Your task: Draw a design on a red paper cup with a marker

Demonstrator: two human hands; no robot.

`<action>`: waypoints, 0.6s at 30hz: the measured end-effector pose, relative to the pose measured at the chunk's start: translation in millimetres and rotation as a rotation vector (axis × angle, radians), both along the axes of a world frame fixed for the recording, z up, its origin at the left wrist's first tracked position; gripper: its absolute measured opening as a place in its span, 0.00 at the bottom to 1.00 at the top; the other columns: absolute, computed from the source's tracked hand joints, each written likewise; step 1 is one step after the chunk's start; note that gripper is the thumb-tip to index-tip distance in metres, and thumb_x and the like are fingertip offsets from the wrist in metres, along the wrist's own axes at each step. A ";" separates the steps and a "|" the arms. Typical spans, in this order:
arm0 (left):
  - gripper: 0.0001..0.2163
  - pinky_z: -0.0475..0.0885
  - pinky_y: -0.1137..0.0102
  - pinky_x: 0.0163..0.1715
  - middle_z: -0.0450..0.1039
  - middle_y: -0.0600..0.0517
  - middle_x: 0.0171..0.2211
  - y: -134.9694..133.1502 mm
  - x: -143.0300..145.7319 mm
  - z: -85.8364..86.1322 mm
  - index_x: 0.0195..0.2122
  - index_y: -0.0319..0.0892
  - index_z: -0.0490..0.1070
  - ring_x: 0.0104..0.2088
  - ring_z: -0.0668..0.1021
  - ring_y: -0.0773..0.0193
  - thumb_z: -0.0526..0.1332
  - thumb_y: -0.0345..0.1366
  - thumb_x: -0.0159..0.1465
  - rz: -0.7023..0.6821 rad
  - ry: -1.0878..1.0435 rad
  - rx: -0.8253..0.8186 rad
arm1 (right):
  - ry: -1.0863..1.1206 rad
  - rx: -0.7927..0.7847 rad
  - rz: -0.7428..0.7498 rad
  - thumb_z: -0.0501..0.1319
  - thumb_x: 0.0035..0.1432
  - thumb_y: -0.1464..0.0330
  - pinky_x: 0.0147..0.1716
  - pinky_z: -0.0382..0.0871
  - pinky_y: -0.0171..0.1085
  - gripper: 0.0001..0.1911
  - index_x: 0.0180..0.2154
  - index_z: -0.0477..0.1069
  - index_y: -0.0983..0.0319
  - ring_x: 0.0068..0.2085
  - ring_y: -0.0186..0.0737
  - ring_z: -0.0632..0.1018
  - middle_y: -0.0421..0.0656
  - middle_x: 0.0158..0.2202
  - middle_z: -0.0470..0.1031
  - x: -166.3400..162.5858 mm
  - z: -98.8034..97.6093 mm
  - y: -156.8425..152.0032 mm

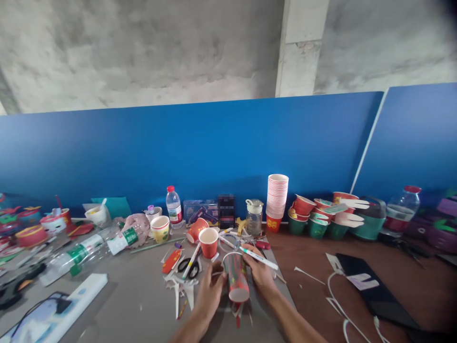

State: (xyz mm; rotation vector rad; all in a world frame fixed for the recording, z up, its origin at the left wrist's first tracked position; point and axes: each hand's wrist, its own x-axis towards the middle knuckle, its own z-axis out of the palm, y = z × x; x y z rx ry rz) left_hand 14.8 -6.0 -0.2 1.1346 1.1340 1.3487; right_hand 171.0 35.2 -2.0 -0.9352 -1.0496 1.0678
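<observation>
A red and green paper cup (236,277) lies on its side between both hands, its mouth toward the blue partition. My left hand (209,294) grips the cup's left side with curled fingers. My right hand (260,273) presses the cup's right side and also holds a white marker with a green tip (257,257). Just beyond stand an upright red paper cup (208,241), black scissors (189,267) and paper scraps (180,288) on the grey table (139,305).
A tall stack of paper cups (277,200) stands against the blue partition (214,147). Red and green decorated cups (321,214) sit to the right. Plastic bottles (174,206), a glue gun (202,213) and a jar (254,216) crowd the back. A black phone (371,290) with white cable lies right.
</observation>
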 end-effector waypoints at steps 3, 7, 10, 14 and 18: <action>0.14 0.66 0.62 0.46 0.73 0.47 0.40 -5.2 -1.9 7.8 0.40 0.43 0.70 0.42 0.74 0.55 0.63 0.40 0.52 0.051 0.142 0.117 | 0.022 -0.003 0.022 0.63 0.46 0.60 0.36 0.66 0.40 0.15 0.36 0.72 0.59 0.34 0.43 0.72 0.43 0.33 0.73 -0.1 0.7 -1.1; 0.12 0.66 0.62 0.47 0.73 0.47 0.40 -11.3 -1.9 16.5 0.39 0.44 0.71 0.43 0.73 0.54 0.62 0.38 0.53 0.068 0.218 0.189 | 0.044 -0.015 0.043 0.63 0.46 0.62 0.38 0.66 0.40 0.12 0.35 0.72 0.59 0.34 0.42 0.73 0.42 0.33 0.73 -2.9 1.6 -3.0; 0.11 0.66 0.62 0.46 0.73 0.46 0.41 -11.1 -1.8 15.4 0.39 0.44 0.71 0.43 0.73 0.54 0.60 0.37 0.55 0.069 0.273 0.205 | 0.045 -0.016 0.068 0.63 0.46 0.61 0.37 0.67 0.41 0.13 0.35 0.71 0.59 0.34 0.42 0.73 0.43 0.32 0.73 -3.1 0.3 -2.4; 0.10 0.67 0.60 0.46 0.73 0.47 0.40 -9.2 -2.7 8.7 0.39 0.43 0.70 0.43 0.73 0.55 0.58 0.37 0.56 0.073 0.354 0.243 | -0.018 0.011 0.037 0.64 0.45 0.60 0.39 0.66 0.42 0.14 0.34 0.72 0.61 0.35 0.44 0.73 0.43 0.32 0.74 -0.6 -0.7 -0.3; 0.10 0.68 0.59 0.45 0.72 0.47 0.40 -12.5 -2.9 12.3 0.39 0.42 0.70 0.42 0.74 0.56 0.57 0.37 0.57 0.071 0.442 0.319 | -0.068 0.032 0.017 0.63 0.45 0.59 0.39 0.66 0.42 0.13 0.33 0.73 0.60 0.36 0.45 0.74 0.43 0.33 0.75 0.6 -2.5 1.3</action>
